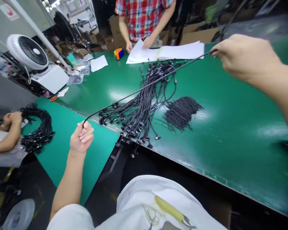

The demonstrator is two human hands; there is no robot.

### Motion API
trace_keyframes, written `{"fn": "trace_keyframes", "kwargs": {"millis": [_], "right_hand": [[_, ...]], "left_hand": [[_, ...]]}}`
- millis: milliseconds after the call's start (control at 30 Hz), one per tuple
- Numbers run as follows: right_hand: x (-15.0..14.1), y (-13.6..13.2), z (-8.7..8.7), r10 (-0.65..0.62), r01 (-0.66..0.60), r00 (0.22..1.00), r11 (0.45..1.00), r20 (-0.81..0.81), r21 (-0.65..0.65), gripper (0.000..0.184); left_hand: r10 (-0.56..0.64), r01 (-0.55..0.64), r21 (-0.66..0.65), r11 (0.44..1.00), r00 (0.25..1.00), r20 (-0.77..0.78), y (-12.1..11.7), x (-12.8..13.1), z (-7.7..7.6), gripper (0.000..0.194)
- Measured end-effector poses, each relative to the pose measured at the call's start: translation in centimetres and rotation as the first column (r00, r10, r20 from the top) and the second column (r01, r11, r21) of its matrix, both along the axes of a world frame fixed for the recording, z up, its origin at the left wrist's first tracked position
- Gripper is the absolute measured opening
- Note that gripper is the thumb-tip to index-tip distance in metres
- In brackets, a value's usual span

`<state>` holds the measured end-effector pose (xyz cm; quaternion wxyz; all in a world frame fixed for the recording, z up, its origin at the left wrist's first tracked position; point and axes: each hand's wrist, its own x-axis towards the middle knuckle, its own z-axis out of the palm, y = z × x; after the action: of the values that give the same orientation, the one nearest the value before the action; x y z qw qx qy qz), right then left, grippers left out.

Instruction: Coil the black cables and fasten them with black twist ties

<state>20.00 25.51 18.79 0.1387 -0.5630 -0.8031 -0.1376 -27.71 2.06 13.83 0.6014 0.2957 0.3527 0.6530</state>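
A single black cable [139, 90] stretches across my view above the green table, nearly straight. Its left end is pinched in my left hand [82, 136], fingers curled closed, over the lighter green mat. At the upper right, my right hand [248, 57] is closed on the cable's other end, raised higher over the table. Beneath the stretched cable lies a loose bundle of black cables [144, 108], many plugs spread at its near end by the table edge. Right of that bundle sits a pile of short black ties [183, 111].
Across the table [240, 127], a person in a checked shirt [145, 19] handles white paper sheets [180, 51]. A blue and orange tape roll [118, 54] and a white fan [27, 52] stand leftward. Another person's hands [13, 119] are beside a coiled cable bundle [42, 127].
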Motion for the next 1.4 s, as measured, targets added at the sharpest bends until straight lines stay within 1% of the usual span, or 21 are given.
{"fn": "trace_keyframes", "kwargs": {"millis": [67, 100, 167, 200, 233, 267, 300, 333, 367, 433, 500, 600, 667, 800, 900, 1000, 1100, 1200, 1267, 1333, 1400], "right_hand": [[1.4, -1.8, -2.0, -0.044, 0.046, 0.995, 0.999, 0.095, -0.015, 0.080], [1.4, -3.5, -3.3, -0.027, 0.031, 0.990, 0.999, 0.137, -0.022, 0.072], [0.1, -8.5, -6.0, 0.123, -0.116, 0.979, 0.992, 0.165, -0.053, 0.055], [-1.1, -11.6, -7.1, 0.306, -0.297, 0.941, 0.952, 0.144, -0.078, 0.048], [-2.3, -14.7, -7.9, 0.493, -0.486, 0.866, 0.870, 0.088, -0.088, 0.041], [-3.5, -17.7, -8.3, 0.620, -0.615, 0.784, 0.783, 0.032, -0.090, 0.037], [-4.4, -20.2, -8.3, 0.658, -0.658, 0.753, 0.752, 0.001, -0.046, 0.040], [-4.9, -22.1, -8.0, 0.634, -0.634, 0.773, 0.773, 0.002, 0.007, 0.041], [-4.9, -23.3, -7.6, 0.584, -0.584, 0.812, 0.810, 0.008, 0.047, 0.040], [-3.6, -23.9, -6.7, 0.426, -0.424, 0.905, 0.898, 0.013, 0.118, 0.037], [-1.1, -23.4, -6.6, 0.273, -0.269, 0.962, 0.953, -0.009, 0.139, 0.032], [2.6, -23.0, -8.3, 0.063, -0.058, 0.996, 0.996, -0.063, 0.072, 0.037], [4.3, -23.3, -10.2, -0.018, 0.014, 0.995, 0.999, -0.093, -0.045, 0.049], [5.6, -24.6, -14.1, -0.056, 0.016, 0.986, 0.970, -0.160, -0.242, 0.058], [5.7, -25.7, -15.7, -0.014, -0.023, 0.984, 0.980, -0.179, -0.199, 0.052], [4.9, -26.9, -16.3, 0.057, -0.069, 0.995, 0.986, -0.085, -0.154, 0.045], [3.3, -28.0, -16.4, 0.249, -0.263, 0.964, 0.945, -0.094, -0.193, 0.044], [0.9, -28.7, -16.0, 0.529, -0.577, 0.812, 0.791, -0.244, -0.203, 0.048], [-0.7, -28.7, -15.4, 0.618, -0.669, 0.738, 0.724, -0.271, -0.170, 0.045], [-2.1, -28.1, -14.5, 0.602, -0.642, 0.759, 0.756, -0.248, -0.129, 0.039], [-2.9, -27.2, -13.8, 0.516, -0.549, 0.821, 0.831, -0.243, -0.091, 0.036]], "left_hand": [[0.017, -0.017, -0.016, 1.000, 1.000, -0.013, 0.2, 0.7, 0.0, 0.021], [0.014, -0.017, -0.033, 0.999, 0.997, -0.075, 0.3, 1.5, 0.0, 0.019], [-0.038, 0.015, -0.079, 0.997, 0.953, -0.301, 0.3, 4.4, -0.4, 0.017], [-0.096, 0.057, -0.102, 0.993, 0.892, -0.442, 0.2, 6.4, -0.6, 0.018], [-0.178, 0.127, -0.130, 0.983, 0.810, -0.559, 0.0, 8.6, -1.0, 0.022], [-0.278, 0.232, -0.157, 0.960, 0.713, -0.644, -0.1, 11.0, -1.5, 0.025], [-0.379, 0.377, -0.167, 0.911, 0.608, -0.698, -0.3, 13.3, -2.1, 0.026], [-0.488, 0.526, -0.188, 0.829, 0.519, -0.702, -0.4, 15.5, -2.7, 0.028], [-0.575, 0.628, -0.207, 0.750, 0.465, -0.673, -0.5, 17.2, -3.4, 0.031], [-0.705, 0.729, -0.251, 0.637, 0.421, -0.570, -0.6, 19.7, -4.8, 0.038], [-0.789, 0.762, -0.293, 0.577, 0.429, -0.440, -0.3, 20.6, -5.9, 0.042], [-0.860, 0.804, -0.304, 0.511, 0.471, -0.197, 0.4, 20.7, -6.8, 0.040], [-0.831, 0.784, -0.307, 0.540, 0.554, -0.047, 0.9, 20.5, -6.7, 0.037], [-0.627, 0.593, -0.404, 0.697, 0.777, 0.058, 2.2, 19.9, -5.7, 0.033], [-0.447, 0.414, -0.453, 0.790, 0.894, 0.037, 3.2, 19.3, -4.8, 0.033], [-0.392, 0.344, -0.422, 0.839, 0.920, -0.029, 3.8, 19.1, -4.4, 0.034], [-0.451, 0.363, -0.389, 0.847, 0.878, -0.162, 3.8, 19.7, -5.0, 0.030], [-0.547, 0.449, -0.332, 0.829, 0.773, -0.320, 2.9, 21.1, -6.3, 0.037], [-0.640, 0.557, -0.315, 0.768, 0.663, -0.388, 2.0, 22.1, -7.1, 0.044], [-0.714, 0.653, -0.322, 0.686, 0.515, -0.474, 1.2, 22.8, -7.5, 0.047], [-0.719, 0.696, -0.336, 0.634, 0.370, -0.589, 0.8, 23.2, -7.5, 0.045]]}}
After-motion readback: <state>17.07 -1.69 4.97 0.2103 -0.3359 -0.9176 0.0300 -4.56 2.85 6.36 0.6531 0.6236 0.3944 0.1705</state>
